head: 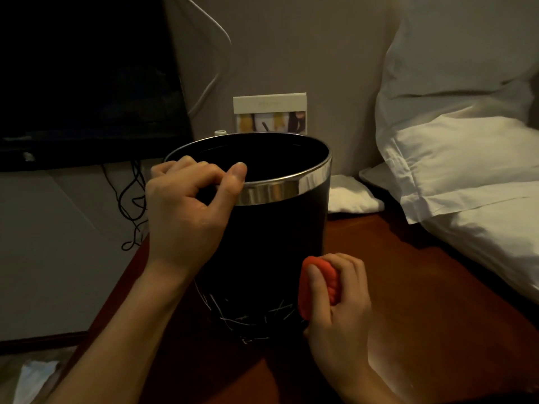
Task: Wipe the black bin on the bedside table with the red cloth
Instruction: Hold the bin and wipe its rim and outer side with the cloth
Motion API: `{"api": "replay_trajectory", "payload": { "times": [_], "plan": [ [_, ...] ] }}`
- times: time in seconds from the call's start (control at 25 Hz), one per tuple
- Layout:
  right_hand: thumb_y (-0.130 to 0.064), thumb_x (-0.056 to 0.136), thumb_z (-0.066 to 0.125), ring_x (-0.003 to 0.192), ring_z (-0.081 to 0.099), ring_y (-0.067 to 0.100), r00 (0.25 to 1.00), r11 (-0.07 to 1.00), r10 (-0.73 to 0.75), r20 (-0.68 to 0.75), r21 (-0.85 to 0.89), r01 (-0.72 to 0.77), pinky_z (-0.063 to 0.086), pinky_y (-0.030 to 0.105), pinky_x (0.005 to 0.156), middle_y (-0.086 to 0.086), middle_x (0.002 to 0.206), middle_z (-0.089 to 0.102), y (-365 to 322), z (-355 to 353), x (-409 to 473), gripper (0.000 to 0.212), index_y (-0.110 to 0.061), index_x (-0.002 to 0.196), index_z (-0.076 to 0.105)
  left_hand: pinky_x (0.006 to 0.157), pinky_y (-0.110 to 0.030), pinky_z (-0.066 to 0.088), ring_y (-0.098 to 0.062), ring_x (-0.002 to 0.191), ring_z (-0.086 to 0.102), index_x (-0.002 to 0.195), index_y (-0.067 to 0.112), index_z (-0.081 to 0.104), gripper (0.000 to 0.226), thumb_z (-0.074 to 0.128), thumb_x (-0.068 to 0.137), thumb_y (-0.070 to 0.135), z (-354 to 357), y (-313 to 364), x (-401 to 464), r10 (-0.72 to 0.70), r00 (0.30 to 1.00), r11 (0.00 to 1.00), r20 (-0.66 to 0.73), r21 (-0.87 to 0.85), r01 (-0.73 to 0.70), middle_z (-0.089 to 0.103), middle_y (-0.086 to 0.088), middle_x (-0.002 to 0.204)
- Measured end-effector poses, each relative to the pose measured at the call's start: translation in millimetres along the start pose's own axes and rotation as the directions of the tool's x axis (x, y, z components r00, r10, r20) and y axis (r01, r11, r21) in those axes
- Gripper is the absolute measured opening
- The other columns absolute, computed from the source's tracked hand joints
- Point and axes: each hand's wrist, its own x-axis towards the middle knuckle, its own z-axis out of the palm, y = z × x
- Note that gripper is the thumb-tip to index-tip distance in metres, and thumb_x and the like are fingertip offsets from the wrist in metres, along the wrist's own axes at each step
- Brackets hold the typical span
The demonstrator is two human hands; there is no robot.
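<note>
Left hand: your left hand (186,211) grips the bin's metal rim, fingers curled over the edge into the opening, thumb pressed against the chrome band on the outside.
Right hand: your right hand (338,304) is closed around the bunched red cloth (309,284), thumb laid across it, and holds it against the lower right side of the bin wall.
Bin: the black bin (271,246) stands upright on the bedside table, near its back left part, its open mouth towards you; a shiny silver band (280,191) rings the top, and pale scratch marks cross the wall near the base.
Table: the bedside table (408,287) is a reddish-brown wooden top with a dull sheen, running from under the bin towards you and to the right.
On the table behind: a folded white towel (353,196) lies just right of the bin by the wall, and a small card (269,113) with a printed picture stands against the wall behind the bin.
Bed side: white pillows (466,158) are stacked at the right, their edge hanging over the table.
Left side: a dark screen (87,83) stands at the upper left, with black cables (131,205) dangling below it and a white cable (213,59) looping on the grey wall.
Floor: pale floor shows at the left, dimly lit.
</note>
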Motion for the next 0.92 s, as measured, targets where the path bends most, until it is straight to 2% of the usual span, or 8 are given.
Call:
{"api": "replay_trajectory", "payload": {
  "times": [0.2,0.32,0.4,0.48,0.56,0.68,0.8,0.92],
  "plan": [
    [-0.028,0.098,0.058,0.097,0.057,0.005,1.0,0.999,0.001,-0.031,-0.041,-0.003,0.043,0.011,0.079,-0.012,0.105,0.054,1.2,-5.4,10.0,0.007,-0.035,0.1,0.057,0.077,-0.029,0.034,-0.003,0.057,0.046,0.06,0.031,0.055,0.033,0.059,0.092,0.034,-3.5,-5.1,2.1,0.005,0.999,0.999,0.032,-0.046,-0.003,0.048,0.017,0.054],
    [-0.027,0.098,0.06,0.098,0.056,0.002,1.0,0.998,-0.008,0.0,-0.062,0.008,0.04,0.006,0.079,-0.011,0.105,0.054,-1.8,-9.5,12.0,0.002,-0.028,0.099,0.061,0.077,-0.027,0.036,-0.003,0.055,0.044,0.054,0.035,0.057,0.039,0.059,0.092,0.035,-8.3,-17.4,7.5,-0.136,0.989,0.966,0.051,-0.217,0.143,0.05,0.017,0.054],
    [-0.026,0.098,0.061,0.097,0.056,0.003,1.0,0.998,0.007,0.004,-0.07,-0.007,0.041,0.006,0.079,-0.009,0.105,0.054,-2.5,-11.9,14.8,0.003,-0.025,0.099,0.063,0.075,-0.021,0.037,-0.001,0.053,0.043,0.053,0.036,0.057,0.041,0.057,0.094,0.034,-12.2,-20.4,13.7,-0.189,0.981,0.959,0.047,-0.208,0.194,0.049,0.019,0.053],
    [-0.025,0.097,0.061,0.096,0.057,0.003,0.999,0.998,0.028,0.015,-0.052,-0.027,0.042,0.006,0.078,-0.009,0.104,0.055,-4.3,-12.8,14.1,0.004,-0.028,0.098,0.062,0.074,-0.024,0.034,0.0,0.054,0.042,0.055,0.034,0.051,0.041,0.054,0.096,0.034,-11.8,-9.9,12.3,-0.109,0.994,0.992,0.011,-0.062,0.11,0.046,0.018,0.053],
    [-0.026,0.096,0.061,0.097,0.057,0.004,0.999,0.999,0.024,0.024,-0.044,-0.023,0.043,0.008,0.078,-0.013,0.105,0.054,-6.5,-12.4,10.4,0.009,-0.034,0.098,0.059,0.077,-0.026,0.029,-0.001,0.062,0.04,0.067,0.028,0.053,0.03,0.05,0.096,0.034,-3.8,11.1,2.7,0.017,0.999,0.998,0.038,0.054,-0.019,0.047,0.017,0.061],
    [-0.027,0.096,0.061,0.099,0.056,0.004,1.0,0.998,0.023,0.017,-0.065,-0.022,0.043,0.008,0.078,-0.014,0.106,0.053,-3.4,-12.3,5.4,0.007,-0.031,0.101,0.06,0.083,-0.03,0.028,-0.003,0.072,0.045,0.077,0.025,0.06,0.027,0.049,0.095,0.041,12.2,32.4,-9.1,0.05,0.995,0.986,0.088,0.155,-0.063,0.05,0.015,0.07],
    [-0.026,0.097,0.065,0.101,0.055,0.003,0.999,0.996,0.016,0.033,-0.093,-0.013,0.04,0.006,0.08,-0.01,0.108,0.053,4.6,-10.0,-3.8,0.005,-0.027,0.101,0.063,0.08,-0.033,0.031,-0.005,0.066,0.046,0.071,0.025,0.058,0.029,0.055,0.093,0.044,11.3,23.7,-4.7,0.04,0.998,0.992,0.048,0.117,-0.045,0.051,0.012,0.062],
    [-0.036,0.094,0.062,0.106,0.053,0.0,0.996,0.994,-0.005,0.085,-0.105,0.014,0.039,0.005,0.083,-0.01,0.112,0.051,7.2,-9.7,-7.5,0.011,-0.031,0.104,0.062,0.079,-0.033,0.032,-0.003,0.064,0.047,0.072,0.028,0.056,0.025,0.058,0.088,0.047,2.4,13.0,-3.4,0.058,0.997,0.998,0.055,0.004,-0.058,0.05,0.019,0.064]
  ]
}}
